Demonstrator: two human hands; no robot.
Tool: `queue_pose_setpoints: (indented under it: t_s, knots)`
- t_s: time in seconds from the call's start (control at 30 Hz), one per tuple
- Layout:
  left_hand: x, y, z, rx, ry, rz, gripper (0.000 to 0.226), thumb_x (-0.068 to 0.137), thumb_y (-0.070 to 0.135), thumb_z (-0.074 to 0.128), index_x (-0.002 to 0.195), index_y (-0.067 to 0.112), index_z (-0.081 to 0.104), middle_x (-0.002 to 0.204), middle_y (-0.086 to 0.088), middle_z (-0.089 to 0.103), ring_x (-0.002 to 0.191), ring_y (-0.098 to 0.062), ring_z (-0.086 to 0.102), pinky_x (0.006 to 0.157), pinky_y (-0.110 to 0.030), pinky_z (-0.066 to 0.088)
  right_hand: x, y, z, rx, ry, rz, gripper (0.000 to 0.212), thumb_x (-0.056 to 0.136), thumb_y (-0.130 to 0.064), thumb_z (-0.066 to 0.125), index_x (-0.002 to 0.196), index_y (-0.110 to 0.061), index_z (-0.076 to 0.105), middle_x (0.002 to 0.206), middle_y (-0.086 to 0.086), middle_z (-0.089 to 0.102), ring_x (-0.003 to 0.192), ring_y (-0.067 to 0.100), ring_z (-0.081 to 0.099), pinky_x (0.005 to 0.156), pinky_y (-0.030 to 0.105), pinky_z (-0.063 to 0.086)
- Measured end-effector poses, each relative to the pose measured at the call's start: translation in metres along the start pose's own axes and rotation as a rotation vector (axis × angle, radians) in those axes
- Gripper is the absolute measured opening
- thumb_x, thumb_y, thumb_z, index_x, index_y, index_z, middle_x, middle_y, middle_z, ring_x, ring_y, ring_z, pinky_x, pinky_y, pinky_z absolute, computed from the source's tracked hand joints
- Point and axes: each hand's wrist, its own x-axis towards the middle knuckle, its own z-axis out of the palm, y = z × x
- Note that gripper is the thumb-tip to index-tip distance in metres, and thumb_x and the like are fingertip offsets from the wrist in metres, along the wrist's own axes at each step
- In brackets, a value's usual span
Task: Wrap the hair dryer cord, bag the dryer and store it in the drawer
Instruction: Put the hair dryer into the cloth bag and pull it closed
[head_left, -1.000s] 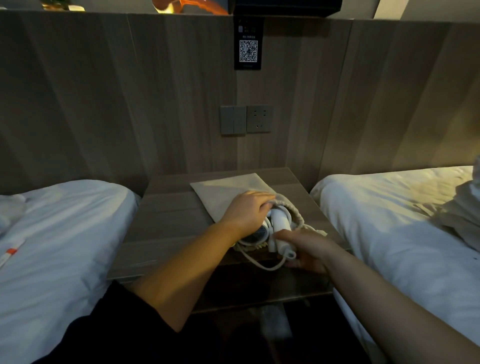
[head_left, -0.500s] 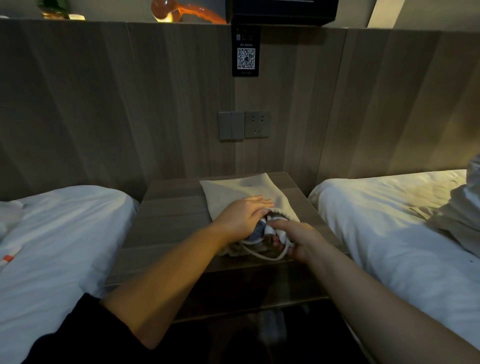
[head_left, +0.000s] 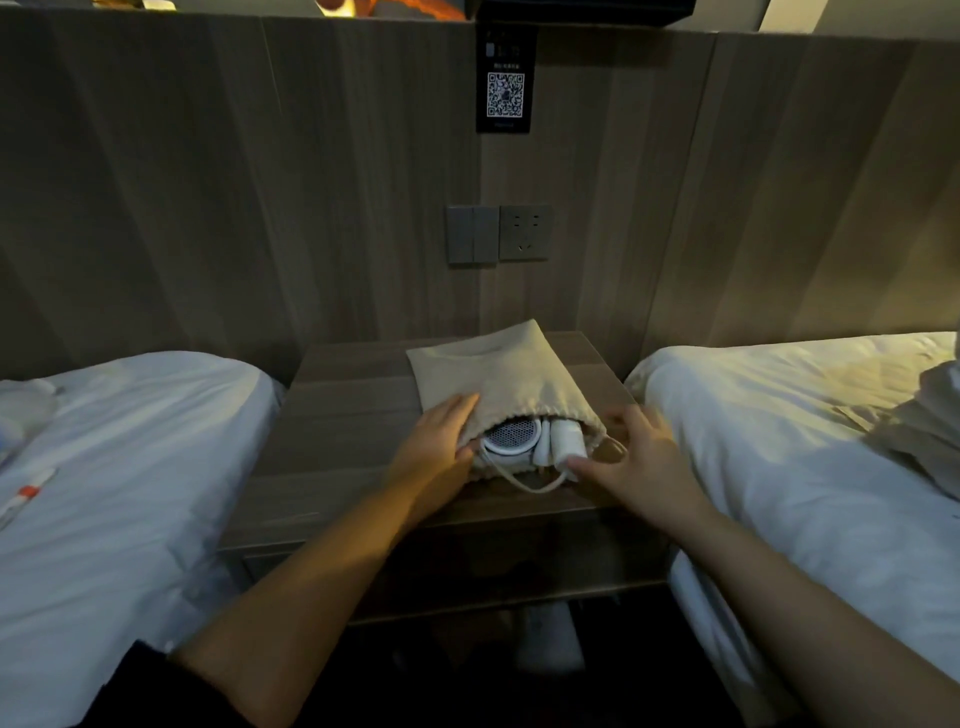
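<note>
Since a moment ago the left hand has slid off the dryer to the bag, and the dryer sits deeper inside. Beside the left bed, that hand pinches the left rim of the bag's mouth, fingers on top of the cloth. The bag lies flat on the tabletop; the dryer's grille and folded handle show at the mouth, and a loop of cord trails out. The right hand is spread wide, holding nothing, one fingertip touching the handle end, near the right bed.
</note>
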Motion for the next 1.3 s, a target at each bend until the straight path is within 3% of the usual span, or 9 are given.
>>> queue_pose_setpoints:
  t_s: [0.13,0.2,0.3,0.4,0.7,0.87,1.0,1.13,1.3]
  knots:
    - [-0.012,0.002,0.005,-0.099,0.045,-0.050,0.051,0.099,0.021,0.039,0.148,0.016,0.024,0.154,-0.008,0.029,0.139,-0.023,0.030,0.106,-0.019,0.020,0.017,0.014,0.002,-0.008,-0.363,-0.096,0.120,0.055,-0.055,0.080,0.146,-0.034,0.005,0.157,-0.002,0.004,0.145,0.022,0.005,0.114,0.043,0.018]
    - [-0.014,0.004,0.006,-0.150,0.032,-0.051,0.051,0.099,0.020,0.039,0.148,0.014,0.023,0.152,-0.011,0.031,0.138,-0.025,0.033,0.103,-0.016,0.020,0.024,0.015,0.005,0.038,-0.438,-0.122,0.123,0.056,-0.051,0.082,0.146,-0.037,-0.003,0.157,-0.003,0.003,0.143,0.021,0.010,0.114,0.037,0.022]
    - [-0.013,0.003,0.003,-0.184,-0.008,-0.071,0.051,0.100,0.022,0.038,0.148,0.017,0.022,0.152,-0.012,0.033,0.136,-0.027,0.036,0.103,-0.019,0.025,0.030,0.015,0.007,0.089,-0.403,-0.146,0.114,0.059,-0.041,0.084,0.145,-0.031,0.011,0.146,-0.001,0.023,0.130,0.013,0.033,0.101,0.022,0.030]
    - [-0.011,-0.003,0.000,-0.185,-0.051,-0.083,0.051,0.100,0.023,0.037,0.148,0.024,0.023,0.149,-0.012,0.037,0.133,-0.029,0.040,0.102,-0.022,0.030,0.031,0.012,0.006,0.108,-0.355,-0.136,0.098,0.059,-0.037,0.084,0.138,-0.029,0.027,0.133,-0.002,0.032,0.116,0.013,0.045,0.093,0.021,0.038]
    - [-0.008,-0.006,-0.002,-0.130,-0.139,-0.020,0.050,0.100,0.012,0.029,0.148,0.027,0.024,0.152,-0.012,0.032,0.137,-0.028,0.035,0.111,-0.027,0.025,0.040,0.008,0.020,0.219,-0.055,0.150,0.039,0.065,-0.022,0.081,0.093,-0.014,0.056,0.086,-0.001,0.059,0.072,0.006,0.052,0.054,0.017,0.035]
    - [-0.010,-0.012,0.002,0.007,-0.034,-0.064,0.051,0.097,0.020,0.042,0.146,0.023,0.028,0.152,-0.006,0.033,0.137,-0.024,0.034,0.111,-0.029,0.026,0.041,0.012,0.027,0.145,-0.083,0.142,0.034,0.064,-0.025,0.081,0.087,-0.014,0.059,0.086,0.000,0.059,0.074,0.013,0.055,0.053,0.019,0.035]
    - [-0.014,-0.023,-0.001,0.206,0.123,-0.175,0.040,0.090,0.037,0.052,0.125,0.018,0.050,0.125,-0.007,0.056,0.113,-0.025,0.052,0.088,-0.035,0.046,0.035,0.025,0.021,-0.030,-0.134,0.022,0.034,0.074,-0.040,0.072,0.097,-0.020,0.056,0.095,-0.002,0.054,0.080,0.010,0.053,0.059,0.018,0.037]
    - [-0.012,-0.021,-0.004,0.327,0.097,-0.272,0.037,0.090,0.049,0.047,0.098,0.014,0.054,0.102,-0.010,0.061,0.094,-0.028,0.057,0.068,-0.034,0.042,0.031,0.022,0.017,-0.104,-0.192,0.021,0.019,0.088,-0.038,0.056,0.094,-0.020,0.056,0.079,-0.003,0.059,0.072,0.012,0.057,0.058,0.024,0.041]
    - [-0.013,-0.020,-0.006,0.043,0.080,-0.306,0.036,0.095,0.038,0.043,0.096,0.007,0.062,0.101,-0.018,0.065,0.094,-0.034,0.060,0.076,-0.038,0.048,0.038,0.010,0.012,-0.149,-0.213,0.022,0.028,0.091,-0.023,0.047,0.063,-0.021,0.052,0.060,-0.001,0.054,0.057,0.013,0.052,0.051,0.026,0.035]
